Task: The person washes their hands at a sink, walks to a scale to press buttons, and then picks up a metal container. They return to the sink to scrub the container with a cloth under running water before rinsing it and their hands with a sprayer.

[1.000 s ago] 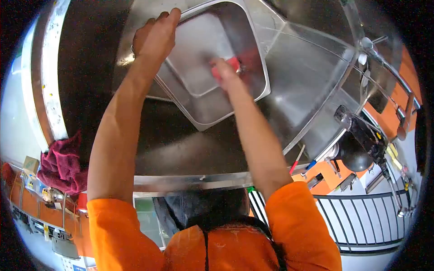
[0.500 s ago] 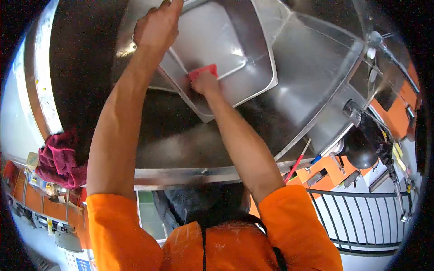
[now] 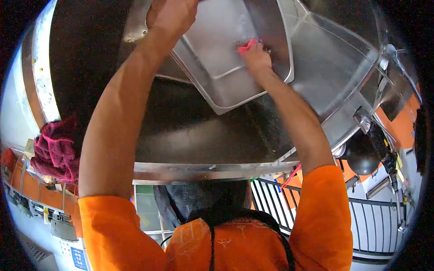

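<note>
A rectangular stainless steel pan (image 3: pixel 217 29) with rounded corners and a rim lies at an angle on the dark metal surface. At its left edge is my left hand (image 3: pixel 174 17), fingers curled over the rim; the fingertips are partly out of frame. My right hand (image 3: pixel 258 61) reaches inside the pan near its right wall. A pink-red cloth (image 3: pixel 248 46) is bunched under its fingers and pressed to the metal. Whether it is a cloth or a thin scrubbing pad is hard to tell.
A steel sink basin (image 3: pixel 332 61) adjoins on the right, with a faucet (image 3: pixel 391 52) beyond it. A maroon towel (image 3: pixel 56 151) hangs over the left edge. The counter's front edge (image 3: pixel 212 169) runs before my body, and a black railing (image 3: pixel 370 226) stands at lower right.
My right hand has moved with the cloth from the pan's near left side across to its right side. My left hand stays on the rim. The view has shifted slightly.
</note>
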A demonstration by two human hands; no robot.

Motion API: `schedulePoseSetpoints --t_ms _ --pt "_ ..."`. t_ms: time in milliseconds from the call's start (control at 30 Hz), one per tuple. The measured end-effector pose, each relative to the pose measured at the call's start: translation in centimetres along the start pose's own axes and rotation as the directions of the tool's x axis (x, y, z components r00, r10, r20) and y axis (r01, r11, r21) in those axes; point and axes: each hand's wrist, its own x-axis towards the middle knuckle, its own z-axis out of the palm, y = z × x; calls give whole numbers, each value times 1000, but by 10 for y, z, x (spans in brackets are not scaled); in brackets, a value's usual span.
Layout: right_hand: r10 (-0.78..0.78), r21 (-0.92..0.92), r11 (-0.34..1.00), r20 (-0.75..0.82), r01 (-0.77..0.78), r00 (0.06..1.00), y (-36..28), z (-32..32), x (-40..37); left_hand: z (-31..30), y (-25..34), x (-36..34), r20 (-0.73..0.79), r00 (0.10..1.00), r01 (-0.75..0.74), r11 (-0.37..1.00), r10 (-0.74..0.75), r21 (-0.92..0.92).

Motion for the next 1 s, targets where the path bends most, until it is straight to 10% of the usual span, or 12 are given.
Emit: schedulePoseSetpoints --t_ms 133,233,367,467,567,667,833,1000 --pt "-32 -185 982 39 39 999 -10 -14 -8 17 -3 -4 -78 997 8 1000 -10 -28" --pt "49 359 920 295 -158 954 -32 -62 -28 10 5 -4 -36 997 62 998 -62 16" --pt "-48 563 825 -9 44 999 -95 8 -62 7 13 -7 -41 996 78 996 -76 35" --pt "-111 663 735 322 -140 940 -99 -59 -61 13 7 -7 -72 996 58 997 -54 56" --pt "-120 598 801 149 7 982 -90 -78 -67 10 8 -8 -85 996 11 1000 -11 -6" --pt "-273 10 961 168 275 947 -65 -40 -53 18 1 -9 -122 992 -35 999 37 14" --pt "138 311 924 267 -221 954 -16 -52 -28 23 4 -8 -158 987 -27 999 31 28" --pt "-130 436 899 193 34 972 -58 -46 -47 18 9 -5 -58 997 42 999 -41 13"
